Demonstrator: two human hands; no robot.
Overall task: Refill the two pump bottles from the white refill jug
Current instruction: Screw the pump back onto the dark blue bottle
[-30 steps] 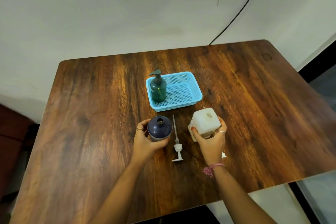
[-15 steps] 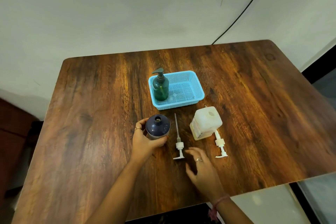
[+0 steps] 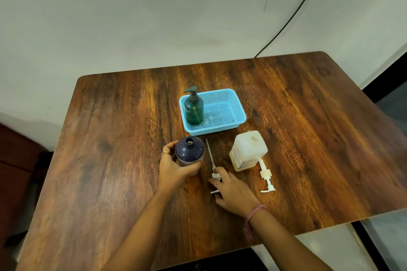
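Left hand [image 3: 174, 168] gripped the open navy bottle [image 3: 189, 152] upright | right hand [image 3: 231, 191], fingers loosely spread, touched the pump [image 3: 213, 170] lying just right of the bottle; grasp unclear | jug [image 3: 248, 149] stood beyond the right hand | advice: steady bottle, feed tube in straight.

Both forearms are bare, with no sleeves in sight; the left hand [image 3: 174, 169] wears a thin ring at mid-frame, and the right hand [image 3: 233, 193] wears a ring too, with pink thread bands [image 3: 253, 218] wound round its wrist lower right.
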